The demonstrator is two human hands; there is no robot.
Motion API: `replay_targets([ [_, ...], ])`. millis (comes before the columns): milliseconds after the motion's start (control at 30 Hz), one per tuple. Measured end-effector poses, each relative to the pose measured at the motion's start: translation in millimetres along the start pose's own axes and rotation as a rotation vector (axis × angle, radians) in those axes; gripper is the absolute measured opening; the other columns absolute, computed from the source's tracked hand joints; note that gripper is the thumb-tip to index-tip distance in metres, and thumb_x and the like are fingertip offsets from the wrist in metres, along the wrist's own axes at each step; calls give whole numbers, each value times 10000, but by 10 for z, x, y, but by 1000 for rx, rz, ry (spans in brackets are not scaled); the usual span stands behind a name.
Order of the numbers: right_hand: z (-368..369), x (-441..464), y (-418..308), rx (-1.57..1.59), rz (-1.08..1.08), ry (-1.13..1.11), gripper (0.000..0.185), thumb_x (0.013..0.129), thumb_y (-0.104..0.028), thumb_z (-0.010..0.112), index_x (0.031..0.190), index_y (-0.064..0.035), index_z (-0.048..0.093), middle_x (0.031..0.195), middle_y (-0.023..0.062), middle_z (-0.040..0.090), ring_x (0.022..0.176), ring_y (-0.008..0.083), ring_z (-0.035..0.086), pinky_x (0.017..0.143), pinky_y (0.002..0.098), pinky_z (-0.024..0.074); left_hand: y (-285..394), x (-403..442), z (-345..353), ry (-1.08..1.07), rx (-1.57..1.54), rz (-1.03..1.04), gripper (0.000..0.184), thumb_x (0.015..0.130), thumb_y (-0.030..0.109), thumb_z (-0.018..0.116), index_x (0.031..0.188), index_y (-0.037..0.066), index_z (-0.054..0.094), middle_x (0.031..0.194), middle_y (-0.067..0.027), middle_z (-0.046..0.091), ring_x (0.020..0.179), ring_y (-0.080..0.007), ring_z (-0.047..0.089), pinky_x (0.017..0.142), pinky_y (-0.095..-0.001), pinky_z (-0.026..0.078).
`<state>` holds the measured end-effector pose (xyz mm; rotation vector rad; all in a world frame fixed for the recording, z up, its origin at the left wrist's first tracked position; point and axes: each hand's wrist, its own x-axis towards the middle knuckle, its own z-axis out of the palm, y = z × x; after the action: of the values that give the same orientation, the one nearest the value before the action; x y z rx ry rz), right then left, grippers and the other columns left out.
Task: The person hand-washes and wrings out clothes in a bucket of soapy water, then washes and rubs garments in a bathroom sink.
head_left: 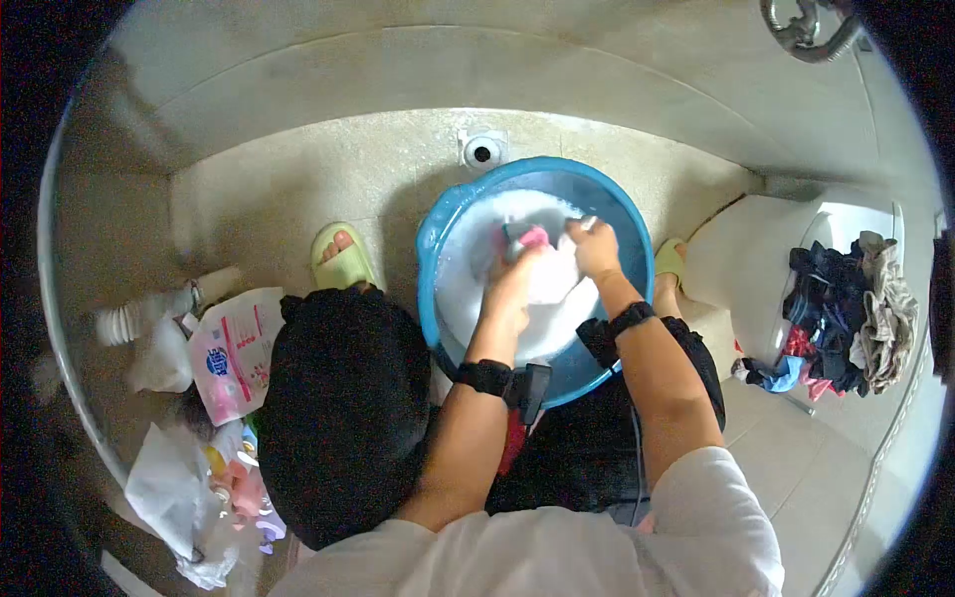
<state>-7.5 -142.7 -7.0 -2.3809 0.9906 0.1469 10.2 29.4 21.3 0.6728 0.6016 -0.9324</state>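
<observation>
Pink cloth [534,237], twelve o'clock in blue basin [428,289], my left hand [511,283] gripping; right hand [597,249], can't tell; brisk rubbing could slop suds [532,340].

Pale tiled floor [249,214], blue basin [427,298] beside a white drain fitting [482,152], light-green slippers [350,271] either side
</observation>
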Motion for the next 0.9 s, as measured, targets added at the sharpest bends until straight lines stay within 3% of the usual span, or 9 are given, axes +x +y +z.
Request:
replay_targets([
  [67, -292, -71, -242, 153, 269, -79, 405, 725, -339, 617, 734, 66, 602, 728, 253, 607, 696, 377, 607, 660, 431, 478, 158, -110, 2, 267, 189, -71, 490, 733, 279, 635, 1181, 154, 482, 1055, -52, 550, 922, -183, 520, 736, -357, 454],
  [200, 398, -468, -173, 54, -330, 8, 326, 648, -153, 693, 919, -44, 549, 989, 191, 551, 903, 356, 543, 787, 392, 453, -162, 283, -482, 397, 275, 214, 656, 756, 189, 611, 1337, 108, 317, 1195, -156, 476, 1048, -237, 495, 850, -355, 419],
  [333, 1041, -727, -220, -322, -448, -312, 290, 697, -74, 583, 986, -59, 581, 1030, 189, 563, 928, 336, 570, 831, 425, 454, 163, -36, -117, 408, 75, 102, 687, 733, 218, 615, 1344, 136, 310, 1192, -118, 477, 1060, -257, 472, 887, -360, 388],
  [400, 1111, -469, -107, -433, -103, -739, 274, 744, -75, 556, 1016, -43, 576, 997, 197, 575, 933, 332, 577, 823, 415, 460, 153, 34, -234, 396, 157, 122, 711, 733, 274, 620, 1359, 184, 296, 1254, -122, 432, 1135, -282, 398, 922, -469, 338],
  [500, 545, -210, -288, -160, -289, -354, 212, 745, -113, 589, 940, -32, 566, 956, 186, 576, 917, 351, 565, 786, 414, 457, 292, -59, -189, 304, 195, -66, 773, 725, 500, 592, 1382, 341, 218, 1440, -90, 195, 1311, -349, 115, 878, -697, 195],
  [533, 276, -180, -443, -24, -378, -155, 194, 746, -131, 606, 902, -26, 561, 935, 181, 576, 909, 361, 559, 768, 413, 456, 317, -62, -130, 298, 192, -65, 773, 725, 500, 592, 1382, 341, 218, 1440, -90, 195, 1311, -349, 115, 878, -697, 195],
  [667, -616, -646, -1043, 50, -674, -378, 203, 687, -128, 662, 844, -72, 546, 828, 119, 551, 849, 329, 558, 751, 387, 462, 357, -73, 71, 204, -74, -227, 786, 758, 640, 502, 1382, 223, 267, 1379, -89, 338, 1260, -298, 295, 937, -596, 262],
  [767, -673, -999, -1352, 178, -844, -423, 211, 683, -126, 671, 854, -85, 555, 831, 101, 557, 827, 315, 566, 736, 380, 470, 386, -59, 24, -431, -407, -241, 667, 858, 590, 378, 1200, 28, 488, 1093, -96, 574, 962, -220, 563, 882, -333, 428],
  [900, -306, -1111, -1435, 228, -814, -329, 154, 736, -221, 660, 741, -87, 584, 774, 105, 577, 748, 310, 586, 662, 384, 488, 433, -223, 16, -381, -403, -144, 480, 842, 459, 484, 1084, 49, 544, 1015, -71, 578, 904, -227, 566, 794, -339, 461],
])
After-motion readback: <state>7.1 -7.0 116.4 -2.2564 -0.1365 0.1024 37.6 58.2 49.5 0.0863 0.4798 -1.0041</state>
